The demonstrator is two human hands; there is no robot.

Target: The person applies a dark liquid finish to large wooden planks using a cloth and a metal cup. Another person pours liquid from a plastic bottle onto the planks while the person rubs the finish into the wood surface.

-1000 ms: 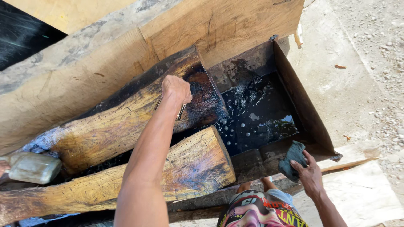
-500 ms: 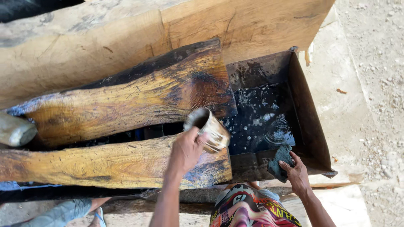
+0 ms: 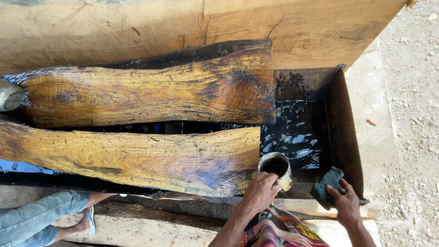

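Note:
My left hand [image 3: 259, 193] grips a small metal can [image 3: 276, 166] with dark liquid inside, held at the near end of the lower wet wooden slab [image 3: 137, 158]. Just right of it, my right hand [image 3: 346, 204] holds a dark rag [image 3: 326, 185] against the near rim of the metal trough [image 3: 345, 132]. Black liquid [image 3: 297, 132] pools in the trough's right end. A second wet slab [image 3: 151, 91] with a blackened upper edge lies farther away in the trough.
A big pale timber [image 3: 137, 27] runs along the far side. Another person's leg in grey trousers and a sandal [image 3: 87, 220] rests at the bottom left on a log [image 3: 151, 226]. A grey container [image 3: 9, 95] pokes in at the left edge. Gravel ground [image 3: 411, 114] lies right.
My left hand drew back from the far slab with the can, now low by the near slab's end. The right hand stayed on the rag at the rim.

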